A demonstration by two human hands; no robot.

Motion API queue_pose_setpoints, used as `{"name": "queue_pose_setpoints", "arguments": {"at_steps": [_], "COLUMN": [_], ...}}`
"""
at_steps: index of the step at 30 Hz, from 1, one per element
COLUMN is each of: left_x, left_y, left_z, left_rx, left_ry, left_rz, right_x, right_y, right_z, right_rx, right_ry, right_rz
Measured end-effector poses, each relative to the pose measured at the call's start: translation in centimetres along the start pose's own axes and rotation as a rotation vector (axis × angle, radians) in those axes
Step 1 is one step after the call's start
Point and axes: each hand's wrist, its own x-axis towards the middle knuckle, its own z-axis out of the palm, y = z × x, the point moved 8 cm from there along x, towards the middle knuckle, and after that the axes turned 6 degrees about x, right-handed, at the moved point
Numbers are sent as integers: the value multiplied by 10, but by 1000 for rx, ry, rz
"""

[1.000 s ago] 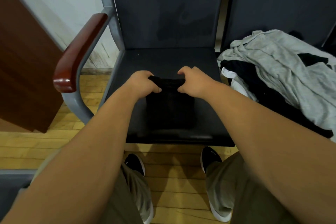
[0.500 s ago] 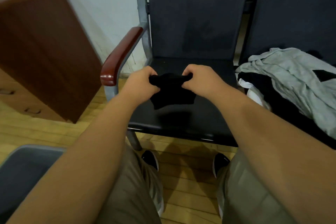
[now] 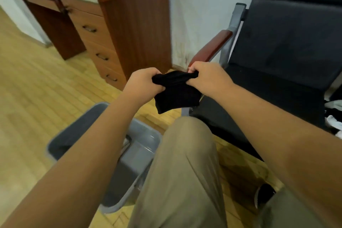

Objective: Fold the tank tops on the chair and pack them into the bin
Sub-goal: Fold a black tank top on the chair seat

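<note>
Head view. Your left hand (image 3: pixel 143 83) and right hand (image 3: pixel 207 77) are raised side by side, knuckles up and fingers curled. Each grips one end of the top edge of the folded black tank top (image 3: pixel 176 92). The tank top hangs in the air between them, clear of the chair (image 3: pixel 277 52) seat and just left of its red-brown armrest (image 3: pixel 211 47). The grey bin (image 3: pixel 137 159) stands on the wooden floor under your left forearm, beside your knee. A drawered wooden desk (image 3: pixel 135 24) stands against the wall.

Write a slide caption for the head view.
Left hand and right hand grip a folded black tank top near the grey bin.
</note>
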Motion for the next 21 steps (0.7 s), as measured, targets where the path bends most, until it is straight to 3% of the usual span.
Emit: {"name": "queue_pose_setpoints", "arguments": {"at_steps": [4, 11, 21], "left_x": [-26, -84, -133], "left_y": [-65, -178, -285], "left_z": [-27, -39, 7], "left_rx": [-10, -97, -130], "left_ry": [41, 45, -9], "left_rz": [-89, -342, -569], "right_x": [29, 44, 42], "right_y": [-58, -136, -152], "right_z": [52, 158, 303], "right_rx": [-110, -102, -168], "right_ry": [-164, -348, -636], "right_rz": [-79, -144, -55]}}
